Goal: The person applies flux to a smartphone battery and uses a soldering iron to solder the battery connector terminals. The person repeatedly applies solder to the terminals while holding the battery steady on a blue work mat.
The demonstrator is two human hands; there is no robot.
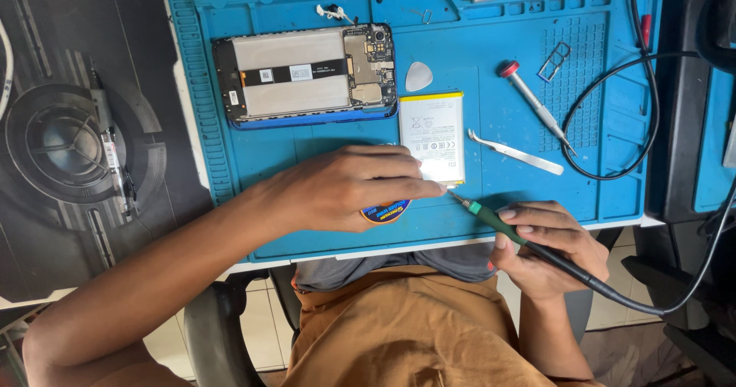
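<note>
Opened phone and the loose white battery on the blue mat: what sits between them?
In the head view, a small pale triangular pick lies between the opened phone and the battery, just off the phone's right end, above the battery's top edge. Otherwise bare blue mat.

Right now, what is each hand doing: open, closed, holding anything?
Left hand: fingers curled, resting on the white battery, steadying its lower edge.
Right hand: closed on the soldering iron, tip at the battery's lower edge.
</note>
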